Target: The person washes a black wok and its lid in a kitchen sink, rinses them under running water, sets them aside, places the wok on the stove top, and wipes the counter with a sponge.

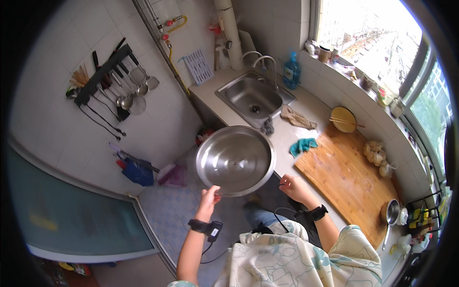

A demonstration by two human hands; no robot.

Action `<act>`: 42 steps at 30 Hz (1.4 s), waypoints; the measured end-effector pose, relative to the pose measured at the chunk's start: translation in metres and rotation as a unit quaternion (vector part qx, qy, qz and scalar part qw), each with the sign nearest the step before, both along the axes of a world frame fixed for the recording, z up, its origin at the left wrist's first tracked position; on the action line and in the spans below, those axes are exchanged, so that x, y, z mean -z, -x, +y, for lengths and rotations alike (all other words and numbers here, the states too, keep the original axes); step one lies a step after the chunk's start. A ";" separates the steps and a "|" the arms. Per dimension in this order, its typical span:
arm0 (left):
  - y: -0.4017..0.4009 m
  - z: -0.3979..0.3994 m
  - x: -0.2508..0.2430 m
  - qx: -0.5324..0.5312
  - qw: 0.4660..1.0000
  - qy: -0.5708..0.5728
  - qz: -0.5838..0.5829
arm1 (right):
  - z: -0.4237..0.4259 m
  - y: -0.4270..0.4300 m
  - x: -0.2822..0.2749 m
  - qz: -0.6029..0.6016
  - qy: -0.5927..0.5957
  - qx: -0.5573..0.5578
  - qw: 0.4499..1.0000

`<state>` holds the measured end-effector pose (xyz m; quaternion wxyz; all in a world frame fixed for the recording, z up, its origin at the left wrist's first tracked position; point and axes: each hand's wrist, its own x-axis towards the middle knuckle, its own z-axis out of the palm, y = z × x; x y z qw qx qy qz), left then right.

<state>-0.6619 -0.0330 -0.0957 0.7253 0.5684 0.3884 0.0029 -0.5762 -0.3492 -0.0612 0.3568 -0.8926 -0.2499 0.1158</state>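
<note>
My left hand (209,201) grips the near rim of a large stainless steel basin (233,158). The basin is held out over the floor, beside the counter edge, and its inside looks bare. To its right, my right hand (294,187) is apart from the basin, by the front edge of the counter, with its fingers curled. Something small and dark shows at those fingertips, too unclear to name. Close to that hand lies a wooden board (344,172) with pale smears, and a teal cloth (303,146) is at the board's corner.
Beyond the basin is a steel sink (254,97) with a brown rag (297,117) beside it. A yellow bowl (343,120) with chopsticks, bagged food (374,153) and a small saucepan (392,211) stand along the board. Utensils hang from a wall rack (104,73). A glass door (79,208) is at left.
</note>
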 end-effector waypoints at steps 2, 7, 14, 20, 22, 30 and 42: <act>-0.050 0.010 -0.003 0.031 0.999 -0.018 -0.006 | 0.020 -0.043 0.019 0.023 -0.057 0.050 0.997; -0.177 0.016 -0.014 0.105 0.993 -0.040 -0.022 | 0.030 -0.158 0.105 0.135 -0.216 0.228 0.940; -0.339 0.015 -0.031 0.220 0.975 0.009 -0.013 | 0.003 -0.291 0.076 0.081 -0.396 0.303 0.863; -0.476 -0.012 -0.022 0.297 0.952 0.067 -0.037 | -0.027 -0.368 0.020 -0.001 -0.369 0.365 0.855; -0.513 -0.023 -0.021 0.342 0.935 0.079 -0.042 | -0.034 -0.392 -0.007 -0.008 -0.335 0.356 0.872; -0.596 -0.081 -0.023 0.436 0.887 0.139 -0.056 | -0.053 -0.544 -0.074 -0.003 -0.054 0.295 0.954; -0.639 -0.093 -0.029 0.453 0.862 0.215 -0.068 | -0.015 -0.674 -0.066 -0.072 0.205 0.240 0.946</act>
